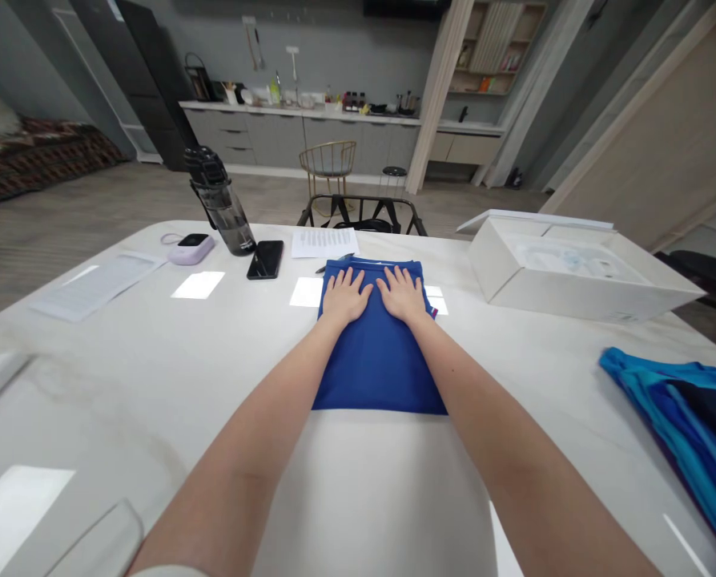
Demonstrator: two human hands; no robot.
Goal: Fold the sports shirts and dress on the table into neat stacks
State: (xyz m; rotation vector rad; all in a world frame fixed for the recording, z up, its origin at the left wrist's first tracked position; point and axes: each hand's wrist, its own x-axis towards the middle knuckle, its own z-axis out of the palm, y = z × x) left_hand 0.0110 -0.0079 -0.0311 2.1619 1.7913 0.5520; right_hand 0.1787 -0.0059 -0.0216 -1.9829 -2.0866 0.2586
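A blue folded garment (377, 365) lies flat on the white table (202, 385) straight in front of me. My left hand (344, 297) rests palm down on its upper left part, fingers spread. On the upper right part lies my right hand (402, 295), also flat with its fingers apart. A small coloured tag (434, 312) sticks out at the garment's right edge. Just behind its far left corner a dark pen (334, 264) shows in part. What kind of garment it is, the fold does not show.
At the back left stand a dark water bottle (229, 212), a phone (266, 260) and a lilac device (191, 249). Printed sheets (97, 284) lie farther left. An open white box (574, 280) sits at the right, with a pile of blue clothes (676, 409) nearer me.
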